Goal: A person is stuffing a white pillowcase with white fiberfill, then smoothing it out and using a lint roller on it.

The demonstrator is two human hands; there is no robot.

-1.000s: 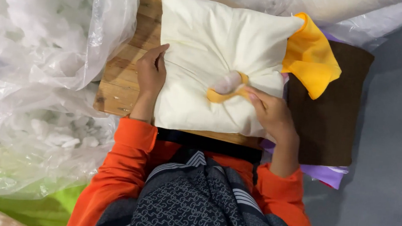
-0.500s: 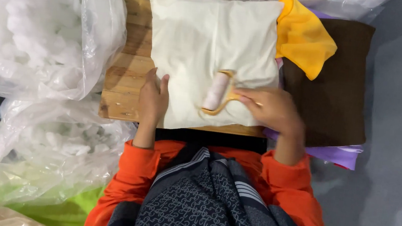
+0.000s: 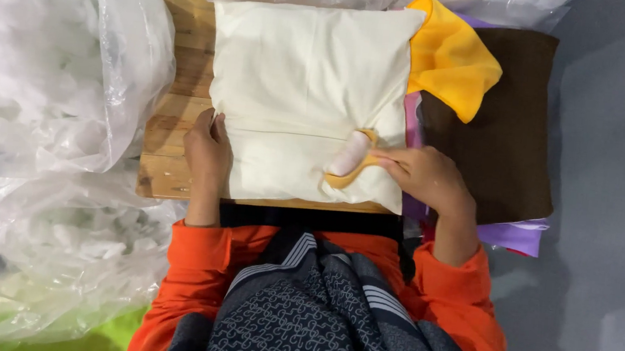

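Observation:
A cream pillow (image 3: 303, 82) lies on a wooden board (image 3: 178, 92) in front of me. My right hand (image 3: 424, 178) grips the yellow handle of a small lint roller (image 3: 349, 158), whose pale roll presses on the pillow's lower right part. My left hand (image 3: 208, 149) rests flat on the pillow's lower left edge, fingers together, pinning it down. My orange sleeves and a dark patterned scarf fill the bottom of the view.
Big clear plastic bags of white stuffing (image 3: 39, 54) crowd the left side, with another bag (image 3: 57, 249) below. A yellow cloth (image 3: 452, 59) lies over a brown fabric (image 3: 508, 119) and purple cloth (image 3: 511, 235) to the right. Grey floor (image 3: 620, 192) lies beyond.
The roller has travelled over the pillow's lower right part, now sitting slightly further right and lower. My left hand slid to the pillow's left edge. The view shifted a little.

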